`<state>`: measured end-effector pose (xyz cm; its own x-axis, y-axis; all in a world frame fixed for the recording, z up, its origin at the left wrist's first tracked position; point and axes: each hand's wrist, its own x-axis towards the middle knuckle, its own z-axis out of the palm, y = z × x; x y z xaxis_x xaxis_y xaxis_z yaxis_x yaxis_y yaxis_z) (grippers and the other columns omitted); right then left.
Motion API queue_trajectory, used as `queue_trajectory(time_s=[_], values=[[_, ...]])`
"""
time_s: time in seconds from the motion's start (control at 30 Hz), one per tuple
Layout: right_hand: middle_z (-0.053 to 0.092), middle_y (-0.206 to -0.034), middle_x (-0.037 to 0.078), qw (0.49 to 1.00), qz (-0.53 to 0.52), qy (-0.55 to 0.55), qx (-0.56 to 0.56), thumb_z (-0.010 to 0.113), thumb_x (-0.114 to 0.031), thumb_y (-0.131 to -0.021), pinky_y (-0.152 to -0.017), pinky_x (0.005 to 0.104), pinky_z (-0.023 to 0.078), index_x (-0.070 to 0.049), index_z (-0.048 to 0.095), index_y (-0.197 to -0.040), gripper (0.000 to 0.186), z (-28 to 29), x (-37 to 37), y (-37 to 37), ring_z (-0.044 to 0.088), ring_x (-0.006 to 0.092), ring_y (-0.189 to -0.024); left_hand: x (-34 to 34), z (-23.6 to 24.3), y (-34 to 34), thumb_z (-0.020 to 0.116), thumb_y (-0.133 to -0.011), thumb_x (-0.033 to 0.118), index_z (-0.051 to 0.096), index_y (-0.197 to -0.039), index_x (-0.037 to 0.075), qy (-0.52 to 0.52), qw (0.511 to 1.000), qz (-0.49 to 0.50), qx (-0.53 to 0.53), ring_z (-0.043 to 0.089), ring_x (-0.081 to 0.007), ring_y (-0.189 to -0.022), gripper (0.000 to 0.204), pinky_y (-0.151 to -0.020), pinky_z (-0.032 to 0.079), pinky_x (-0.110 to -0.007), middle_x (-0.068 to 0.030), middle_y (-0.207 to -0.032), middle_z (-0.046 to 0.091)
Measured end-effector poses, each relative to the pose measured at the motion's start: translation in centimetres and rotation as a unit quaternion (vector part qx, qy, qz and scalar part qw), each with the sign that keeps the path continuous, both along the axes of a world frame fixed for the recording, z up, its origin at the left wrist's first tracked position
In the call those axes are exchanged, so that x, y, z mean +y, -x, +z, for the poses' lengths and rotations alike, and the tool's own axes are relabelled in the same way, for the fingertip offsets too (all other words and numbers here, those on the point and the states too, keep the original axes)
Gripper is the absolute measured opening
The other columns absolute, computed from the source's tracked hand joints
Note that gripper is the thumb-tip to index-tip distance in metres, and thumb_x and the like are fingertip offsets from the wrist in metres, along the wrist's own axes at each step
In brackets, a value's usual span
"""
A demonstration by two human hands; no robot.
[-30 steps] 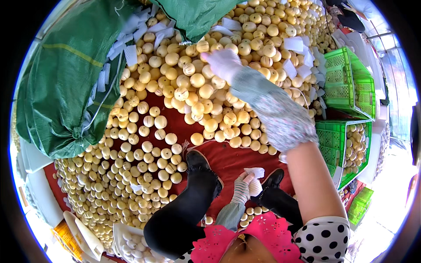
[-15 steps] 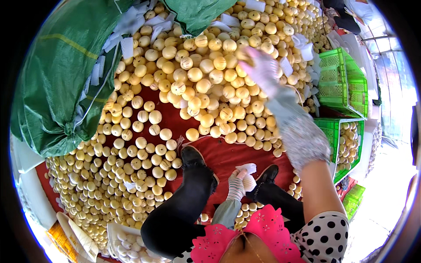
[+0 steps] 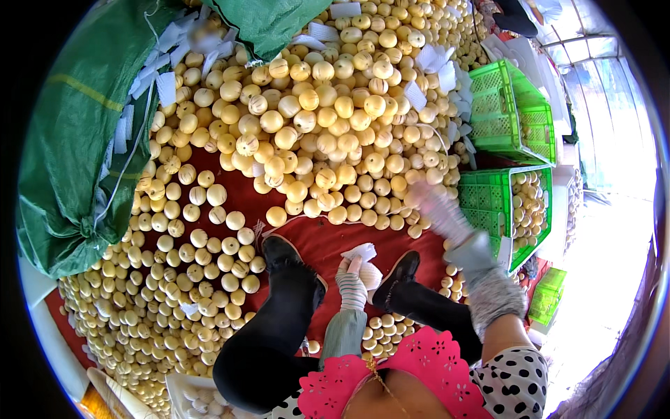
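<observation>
My left hand (image 3: 351, 271), in a striped glove, is closed on a white foam net sleeve (image 3: 361, 251) low between my knees. Another rounded white piece, possibly a foam-wrapped fruit (image 3: 370, 276), sits against its right side. My right hand (image 3: 438, 208), gloved and under a grey sleeve cover, is smeared by motion near the right edge of the fruit pile. Whether it holds anything cannot be made out. Round pale-yellow fruits with dark streaks, like pepino melons (image 3: 305, 122), are heaped in front of me and spread to the left.
A large green sack (image 3: 84, 140) lies at the left. Green plastic crates (image 3: 485, 202) stand at the right, one with fruits inside. Loose white foam sleeves (image 3: 436, 59) lie on the heap. Red cloth (image 3: 328, 241) covers the ground; a white container (image 3: 183, 387) is near my left knee.
My right hand has drawn back from over the heap toward me. The left hand keeps its hold on the foam sleeve. The whole view has shifted slightly.
</observation>
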<state>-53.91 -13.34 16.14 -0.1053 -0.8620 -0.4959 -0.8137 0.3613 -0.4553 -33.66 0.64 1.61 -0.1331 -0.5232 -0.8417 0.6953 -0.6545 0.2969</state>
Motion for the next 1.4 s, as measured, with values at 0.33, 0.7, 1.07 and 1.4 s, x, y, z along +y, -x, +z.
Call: queue_trajectory(time_s=[0.33, 0.7, 1.07, 1.4], values=[[0.062, -0.096, 0.011, 0.963, -0.111, -0.007, -0.246, 0.052, -0.017, -0.088, -0.076, 0.0336, 0.05, -0.003, 0.053, -0.115, 0.03, -9.8, 1.1, -6.9, 0.06, 0.0256, -0.081, -2.6, 3.1, -1.5, 0.059, -0.085, 0.032, 0.053, -0.117, 0.007, -0.006, 0.947, -0.038, 0.319, 0.063, -0.025, -0.09, 0.041, -0.067, 0.057, -0.041, -0.0103, -0.106, 0.061], [0.044, -0.128, 0.014, 0.956, 0.044, 0.273, 0.104, 0.065, -0.004, -0.072, -0.089, 0.0378, 0.047, -0.018, 0.045, -0.128, 0.062, -7.0, -14.4, -2.0, 0.053, 0.0298, -0.106, -0.8, -0.6, -0.2, 0.059, -0.085, 0.028, 0.058, -0.111, 0.005, -0.078, 0.951, 0.044, 0.297, 0.064, -0.0241, -0.071, 0.034, -0.057, 0.055, -0.041, -0.0104, -0.093, 0.065], [0.063, -0.076, 0.007, 0.712, -0.368, 0.044, -0.597, 0.055, -0.067, -0.077, -0.041, 0.0212, 0.043, -0.007, 0.057, -0.101, 0.065, 2.7, 11.6, -5.5, 0.059, 0.0138, -0.055, -1.5, 12.0, 1.0, 0.056, -0.087, 0.023, 0.043, -0.123, 0.002, 0.242, 0.961, -0.109, 0.083, 0.055, -0.016, -0.099, 0.044, -0.076, 0.052, -0.031, -0.0075, -0.113, 0.052], [0.05, -0.053, 0.004, 0.903, -0.308, 0.281, -0.107, 0.056, -0.029, -0.091, -0.049, 0.0284, 0.041, -0.003, 0.06, -0.074, 0.032, 9.0, 23.0, -10.8, 0.048, 0.0095, -0.051, 4.8, 18.8, -3.1, 0.071, -0.078, 0.016, 0.043, -0.127, 0.006, 0.384, 0.88, -0.255, 0.116, 0.063, -0.0187, -0.086, 0.057, -0.072, 0.055, -0.03, -0.0092, -0.106, 0.06]])
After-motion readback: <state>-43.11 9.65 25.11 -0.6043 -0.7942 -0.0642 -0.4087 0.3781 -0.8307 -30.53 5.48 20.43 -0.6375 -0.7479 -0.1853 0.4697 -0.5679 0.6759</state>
